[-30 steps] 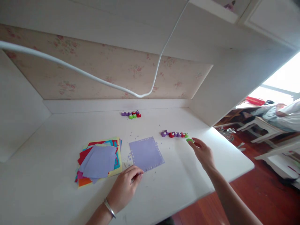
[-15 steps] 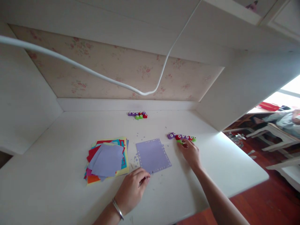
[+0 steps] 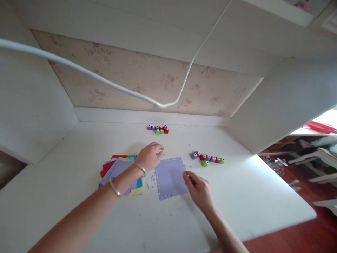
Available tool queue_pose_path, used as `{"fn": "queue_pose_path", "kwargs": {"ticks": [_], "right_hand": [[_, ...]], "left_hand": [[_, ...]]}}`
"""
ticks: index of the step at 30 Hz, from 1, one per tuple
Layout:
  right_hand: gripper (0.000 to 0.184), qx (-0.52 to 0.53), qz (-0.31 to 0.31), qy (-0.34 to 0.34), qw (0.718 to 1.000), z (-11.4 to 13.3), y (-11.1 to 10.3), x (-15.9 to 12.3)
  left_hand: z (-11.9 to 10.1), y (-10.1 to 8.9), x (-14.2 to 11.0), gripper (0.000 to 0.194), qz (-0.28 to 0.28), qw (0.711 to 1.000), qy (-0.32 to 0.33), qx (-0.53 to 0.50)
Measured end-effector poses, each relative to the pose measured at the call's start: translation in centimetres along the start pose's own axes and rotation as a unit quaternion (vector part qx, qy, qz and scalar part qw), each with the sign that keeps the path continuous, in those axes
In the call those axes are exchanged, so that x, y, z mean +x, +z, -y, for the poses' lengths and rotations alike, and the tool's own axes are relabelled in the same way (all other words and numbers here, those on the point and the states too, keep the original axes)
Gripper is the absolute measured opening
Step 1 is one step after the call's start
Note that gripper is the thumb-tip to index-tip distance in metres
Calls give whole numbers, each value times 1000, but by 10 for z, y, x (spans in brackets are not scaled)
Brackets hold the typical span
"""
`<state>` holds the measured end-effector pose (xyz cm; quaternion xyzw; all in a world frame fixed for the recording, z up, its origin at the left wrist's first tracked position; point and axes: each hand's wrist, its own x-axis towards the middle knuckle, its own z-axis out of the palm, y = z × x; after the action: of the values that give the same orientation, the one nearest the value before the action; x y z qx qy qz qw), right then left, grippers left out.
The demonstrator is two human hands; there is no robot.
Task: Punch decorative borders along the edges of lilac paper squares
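Observation:
A square purple paper sheet (image 3: pixel 171 177) with small holes punched along its edges lies flat on the white table. My left hand (image 3: pixel 150 156) is over the sheet's far left corner, fingers curved and a gap showing between thumb and fingertips; I see nothing held there. At the sheet's right edge is my right hand (image 3: pixel 199 189), its thumb and fingers pinched together. Whether they grip the paper or a tiny bit is hidden. Beyond it sit several small craft punches in purple, red and green, among them a green punch (image 3: pixel 205 163) standing in front of the row.
A stack of coloured paper (image 3: pixel 121 167) lies left, partly under my left forearm. Another group of punches (image 3: pixel 159 129) stands near the back wall. Paper scraps (image 3: pixel 153 178) are scattered beside the sheet. A white cable (image 3: pixel 116 85) hangs across the view above the table (image 3: pixel 131 225).
My left hand has moved from the sheet's near edge to its far left corner. My right hand has left the green punch and come nearer, to the sheet's right edge.

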<state>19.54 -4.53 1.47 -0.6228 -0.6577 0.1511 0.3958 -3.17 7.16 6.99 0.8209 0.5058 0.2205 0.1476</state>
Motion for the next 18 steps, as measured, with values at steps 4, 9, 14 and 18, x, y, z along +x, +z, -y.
{"fn": "queue_pose_path", "kwargs": {"ticks": [4,9,14,18], "right_hand": [[31,46,60,-30,997,20,18,-17],[29,47,69,-21,996,16,16,-33],[29,58,54,-4,997,10,13,-36],[28,62,55,1,997,11,15,-35]], "left_hand": [[32,10,65,36,-2,998,1,69],[55,23,109,55,24,991,50,120],[66,37,119,47,60,984,71,153],[68,42,114,45,59,979,69,184]]}}
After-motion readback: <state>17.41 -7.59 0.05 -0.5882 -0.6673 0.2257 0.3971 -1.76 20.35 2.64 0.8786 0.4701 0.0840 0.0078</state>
